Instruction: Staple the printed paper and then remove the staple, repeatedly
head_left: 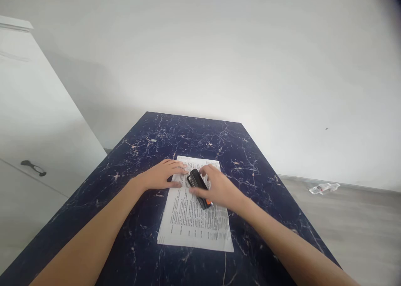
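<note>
Printed sheets of paper (194,223) lie on the dark blue marbled tabletop, their edges slightly offset. My left hand (163,175) rests over the upper left edge of the paper, fingers stretched out and thumb apart. A black stapler (198,181) with an orange patch at its near end sits slantwise over the middle of the sheets. Around it is my right hand (219,187), thumb across its left side and fingers on its far right side. Whether the stapler touches the paper I cannot tell.
The marbled table (184,135) narrows toward a pale wall. At the left stands a white cabinet (40,110) with a dark handle (33,167). Clear crumpled plastic packaging (324,188) lies on the grey floor to the right.
</note>
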{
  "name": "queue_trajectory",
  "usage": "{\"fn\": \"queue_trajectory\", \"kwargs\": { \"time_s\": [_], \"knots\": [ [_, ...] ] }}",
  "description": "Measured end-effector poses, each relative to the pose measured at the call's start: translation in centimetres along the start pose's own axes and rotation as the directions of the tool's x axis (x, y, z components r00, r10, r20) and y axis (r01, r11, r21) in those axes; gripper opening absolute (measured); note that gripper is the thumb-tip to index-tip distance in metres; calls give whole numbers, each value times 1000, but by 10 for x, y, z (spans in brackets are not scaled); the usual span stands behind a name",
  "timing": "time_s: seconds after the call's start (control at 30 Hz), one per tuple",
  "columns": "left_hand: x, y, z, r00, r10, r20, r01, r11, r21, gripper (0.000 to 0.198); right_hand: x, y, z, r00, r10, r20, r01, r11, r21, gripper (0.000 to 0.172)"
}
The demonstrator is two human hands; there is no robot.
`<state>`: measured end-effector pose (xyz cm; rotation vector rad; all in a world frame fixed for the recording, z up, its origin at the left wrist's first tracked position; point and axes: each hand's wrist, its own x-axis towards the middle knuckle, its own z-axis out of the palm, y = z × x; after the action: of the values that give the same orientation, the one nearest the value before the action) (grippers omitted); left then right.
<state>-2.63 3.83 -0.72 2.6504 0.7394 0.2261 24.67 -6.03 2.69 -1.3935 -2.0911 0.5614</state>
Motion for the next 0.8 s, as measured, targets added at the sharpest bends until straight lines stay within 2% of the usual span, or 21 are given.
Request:
{"fn": "queue_trajectory", "kwargs": {
  "time_s": [0.1,0.17,0.3,0.4,0.47,0.6,0.7,0.8],
  "knots": [
    [1,3,-1,1000,-9,-13,9,1000,-13,55,-23,-5,8,996,89,27,-88,994,-58,24],
    [0,3,-1,999,-17,-46,17,1000,-13,53,-19,-1,9,992,123,-7,-123,992,-35,17],
    [-4,-1,-2,990,-69,-122,69,998,-11,55,17,21,-2,994,35,-99,-30,998,55,30],
    [-6,-5,0,979,-128,-161,123,992,-40,68,39,40,0,996,-49,-69,61,983,173,32],
    [-5,-5,3,971,-159,-177,153,987,-46,74,44,50,6,996,-81,-42,89,970,225,32],
    [4,2,8,968,-150,-203,144,989,-41,74,43,58,13,996,-84,14,76,952,298,40],
    [10,7,9,965,-122,-230,106,991,-80,71,44,59,9,996,-52,70,11,871,492,47],
    [11,7,9,967,-119,-223,91,987,-132,65,45,60,6,994,10,110,-72,815,575,58]
  ]
}}
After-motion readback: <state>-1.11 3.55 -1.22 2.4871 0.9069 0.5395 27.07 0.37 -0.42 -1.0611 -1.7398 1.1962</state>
